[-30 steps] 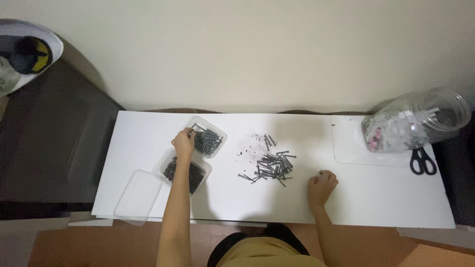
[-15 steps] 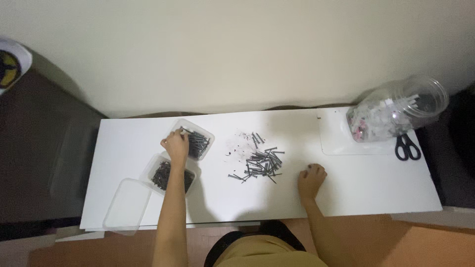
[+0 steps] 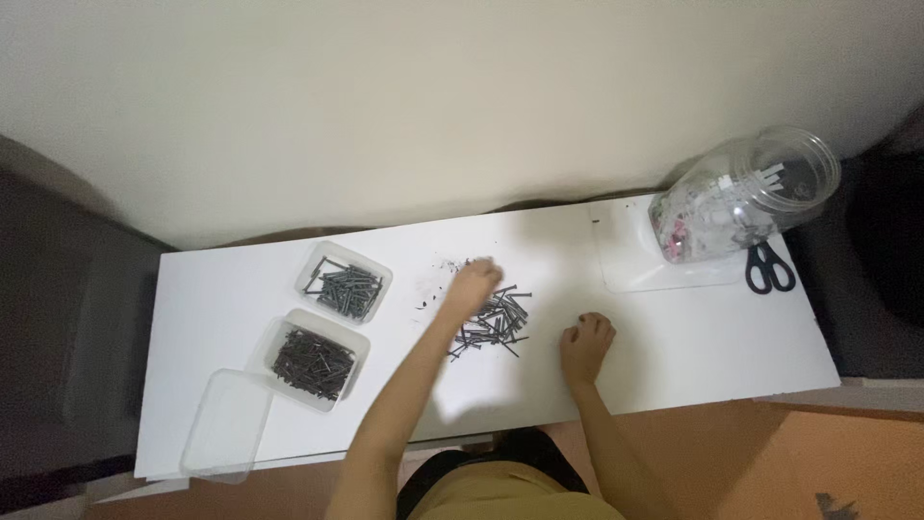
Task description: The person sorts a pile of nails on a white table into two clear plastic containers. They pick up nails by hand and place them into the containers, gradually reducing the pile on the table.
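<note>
The left hand [image 3: 474, 284] reaches over the upper left edge of the nail pile [image 3: 493, 325]. It is motion-blurred, with fingers curled down toward the nails; whether they are pinched on a nail or apart I cannot tell. The right hand [image 3: 587, 339] rests on the tabletop [image 3: 693, 337] just right of the pile, fingers loosely curled and holding nothing, as far as can be seen.

The pile is a loose scatter of dark nails near the middle of the tabletop, with some small dark specks [image 3: 433, 289] just to its left. Farther left stand two clear trays: the upper tray [image 3: 344, 282] holds longer, greyer nails, and the lower tray [image 3: 313, 360] holds a denser heap of darker ones. An empty clear lid [image 3: 227, 425] lies below and left of them, touching the lower tray's corner.

To pick well from such a pile, I judge it best to take one nail by its shank with thumb and forefinger, lift it free of the tangle, and keep the other hand steady beside the pile so that nothing rolls off.

Well apart at the right end, a clear jar [image 3: 741, 197] lies tilted on a flat plastic sheet [image 3: 626, 260], with black scissors [image 3: 767, 270] just beside it.
</note>
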